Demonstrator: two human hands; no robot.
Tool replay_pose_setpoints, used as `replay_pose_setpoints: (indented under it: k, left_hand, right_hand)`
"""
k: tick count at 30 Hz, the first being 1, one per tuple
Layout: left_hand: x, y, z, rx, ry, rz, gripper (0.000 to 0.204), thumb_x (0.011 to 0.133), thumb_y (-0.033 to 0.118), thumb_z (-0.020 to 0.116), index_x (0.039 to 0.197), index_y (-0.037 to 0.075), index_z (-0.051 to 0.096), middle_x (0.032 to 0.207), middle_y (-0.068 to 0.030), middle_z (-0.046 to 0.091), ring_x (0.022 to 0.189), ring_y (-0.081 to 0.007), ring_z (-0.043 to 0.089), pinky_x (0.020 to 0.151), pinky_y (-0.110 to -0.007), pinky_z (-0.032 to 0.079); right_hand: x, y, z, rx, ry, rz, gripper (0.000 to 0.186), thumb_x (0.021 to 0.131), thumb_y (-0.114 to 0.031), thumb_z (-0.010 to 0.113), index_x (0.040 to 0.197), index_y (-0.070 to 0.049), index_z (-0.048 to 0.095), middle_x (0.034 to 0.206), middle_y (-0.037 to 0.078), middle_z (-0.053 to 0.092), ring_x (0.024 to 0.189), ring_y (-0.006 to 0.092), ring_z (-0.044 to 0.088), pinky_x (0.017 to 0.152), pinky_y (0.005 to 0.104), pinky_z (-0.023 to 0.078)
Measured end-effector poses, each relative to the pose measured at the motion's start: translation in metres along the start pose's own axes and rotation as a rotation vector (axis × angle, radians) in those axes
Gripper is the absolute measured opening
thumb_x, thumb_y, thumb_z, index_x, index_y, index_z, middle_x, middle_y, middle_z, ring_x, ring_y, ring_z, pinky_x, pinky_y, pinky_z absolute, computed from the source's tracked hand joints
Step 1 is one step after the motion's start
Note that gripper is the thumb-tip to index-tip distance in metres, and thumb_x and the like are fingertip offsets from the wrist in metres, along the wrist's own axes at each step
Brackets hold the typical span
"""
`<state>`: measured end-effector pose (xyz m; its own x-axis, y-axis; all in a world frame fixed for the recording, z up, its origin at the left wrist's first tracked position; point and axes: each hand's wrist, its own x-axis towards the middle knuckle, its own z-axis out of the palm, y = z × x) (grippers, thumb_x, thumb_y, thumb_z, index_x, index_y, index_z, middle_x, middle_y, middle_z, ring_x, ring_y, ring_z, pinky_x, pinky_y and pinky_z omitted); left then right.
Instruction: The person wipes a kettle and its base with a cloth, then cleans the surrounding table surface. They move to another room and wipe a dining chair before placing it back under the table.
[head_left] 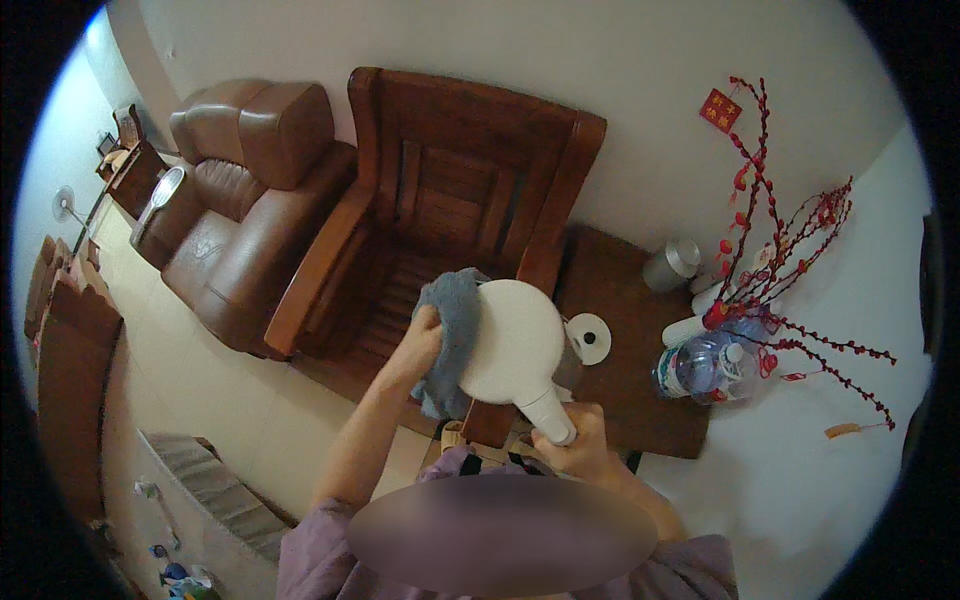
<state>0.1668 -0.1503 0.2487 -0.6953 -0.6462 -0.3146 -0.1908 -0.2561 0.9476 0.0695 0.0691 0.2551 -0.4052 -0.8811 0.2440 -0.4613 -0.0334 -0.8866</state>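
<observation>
My left hand (426,340) is closed on a grey-blue cloth (452,350) that lies against the left side of a white round pan-like object (510,340) with a long handle. My right hand (580,440) is closed round that handle (545,410). Both hands are in front of me, over the front of a carved wooden armchair (460,170). Just right of the white object, a smaller white disc (595,338) with a black centre shows at the wooden side table (630,420); part of it is hidden.
The side table holds a metal canister (672,266), a large plastic bottle (700,370) and red decorative branches (760,180) beside the wall. A brown leather recliner (230,260) stands at left, with a pale paddle-like item (160,195) on its arm. Tiled floor (180,370) runs along the left.
</observation>
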Motion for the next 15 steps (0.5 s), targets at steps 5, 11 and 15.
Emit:
replay_pose_setpoints:
  k: [5,11,15]
  left_hand:
    - [0.033,0.027,-0.001,0.331,-0.242,0.222,0.031,0.082,0.022,0.051,0.098,-0.002,0.063,0.098,-0.0165,0.063,0.093,-0.0218,0.059,0.08,-0.032,0.045]
    - [0.015,0.024,0.047,1.212,-0.645,0.768,0.023,0.071,0.018,0.051,0.065,-0.002,0.06,0.071,-0.0224,0.06,0.068,-0.0407,0.058,0.063,-0.047,0.046]
    - [0.019,0.013,0.034,1.214,-0.657,0.655,0.023,0.071,0.018,0.051,0.066,-0.002,0.06,0.073,-0.0233,0.06,0.071,-0.0409,0.058,0.065,-0.047,0.046]
  right_hand:
    - [0.0,0.0,-0.002,-0.042,-0.078,-0.029,0.014,0.061,-0.009,0.066,0.069,-0.001,0.059,0.057,0.012,0.056,0.05,0.0231,0.059,0.048,0.0311,0.044]
    - [0.005,0.012,0.011,-0.099,-0.148,0.018,0.019,0.061,-0.015,0.067,0.072,-0.001,0.06,0.06,0.015,0.057,0.053,0.0276,0.059,0.051,0.0339,0.046]
    - [-0.003,0.018,0.021,-0.033,-0.118,0.129,0.02,0.062,-0.019,0.067,0.07,-0.001,0.06,0.06,0.018,0.057,0.054,0.0321,0.06,0.052,0.0374,0.047]
